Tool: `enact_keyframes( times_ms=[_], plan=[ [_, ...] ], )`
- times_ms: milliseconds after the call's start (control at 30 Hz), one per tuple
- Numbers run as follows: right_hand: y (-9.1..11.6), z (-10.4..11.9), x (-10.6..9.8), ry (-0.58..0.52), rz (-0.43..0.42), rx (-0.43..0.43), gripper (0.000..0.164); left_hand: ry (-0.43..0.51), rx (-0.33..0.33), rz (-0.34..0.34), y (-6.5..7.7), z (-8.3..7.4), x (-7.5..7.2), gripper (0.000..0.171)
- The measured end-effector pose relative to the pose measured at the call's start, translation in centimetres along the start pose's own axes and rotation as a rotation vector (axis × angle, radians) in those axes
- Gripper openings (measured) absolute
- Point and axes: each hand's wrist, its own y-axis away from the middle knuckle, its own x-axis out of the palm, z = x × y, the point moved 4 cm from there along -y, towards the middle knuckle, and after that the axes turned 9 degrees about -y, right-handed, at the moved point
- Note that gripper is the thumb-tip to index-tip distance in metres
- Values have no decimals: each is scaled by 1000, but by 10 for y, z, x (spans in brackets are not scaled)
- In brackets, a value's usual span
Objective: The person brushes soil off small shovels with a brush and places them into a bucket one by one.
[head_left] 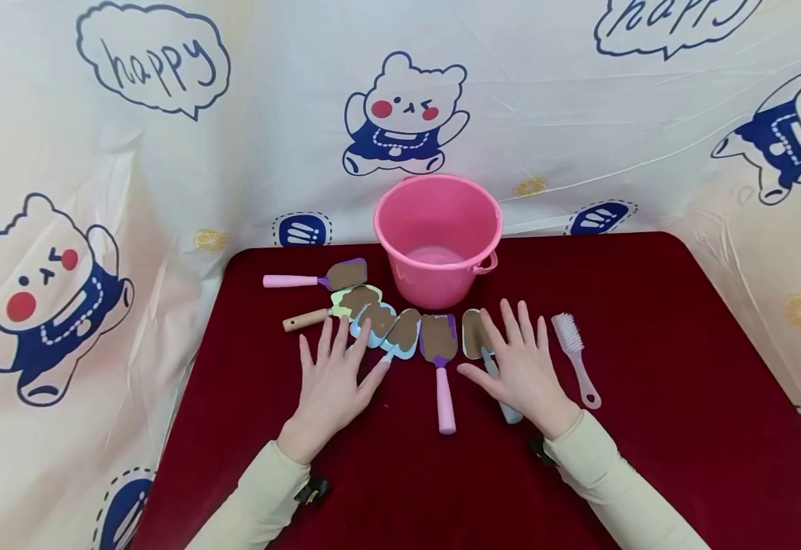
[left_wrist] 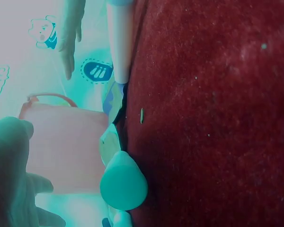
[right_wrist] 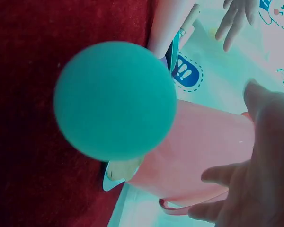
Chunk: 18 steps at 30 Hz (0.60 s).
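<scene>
My left hand (head_left: 330,382) is spread with straight fingers, overlapping two light-blue shovels (head_left: 406,336) in the head view. My right hand (head_left: 527,374), fingers also apart, overlaps a shovel with a grey-blue handle (head_left: 509,412). Both wrist views show the hands raised off the cloth, holding nothing. Between them lies a purple shovel with a pink handle (head_left: 445,401). Farther left are a green shovel with a wooden handle (head_left: 306,319) and another purple one with a pink handle (head_left: 290,281). Brown stuff coats all the blades. A rounded handle end (right_wrist: 114,100) fills much of the right wrist view.
Behind the shovels stands a pink bucket (head_left: 435,283), its handle folded down. A white-bristled brush (head_left: 577,359) lies to the right of my right hand. Dark red cloth (head_left: 400,489) covers the table, and a printed curtain (head_left: 290,114) hangs behind and at both sides.
</scene>
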Motion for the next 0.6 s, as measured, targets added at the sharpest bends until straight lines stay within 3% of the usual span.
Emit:
enact_keyframes(
  times_ms=[167, 267, 400, 467, 600],
  plan=[
    [0, -1, 1, -15, 28, 4, 96, 5, 6, -13, -1, -1, -1, 75],
    [0, -3, 0, -45, 20, 7, 88, 27, 22, -96, -1, -2, -3, 69],
    [0, -4, -7, -53, -29, -32, 64, 51, 79, -286, 0, -5, -8, 43],
    [1, -6, -14, -35, -67, -50, 47, 47, 105, -345, 1, -7, -11, 28],
    [4, -21, -27, -3, -74, -1, 24, 40, 109, -319, 2, -11, -11, 15]
  ],
)
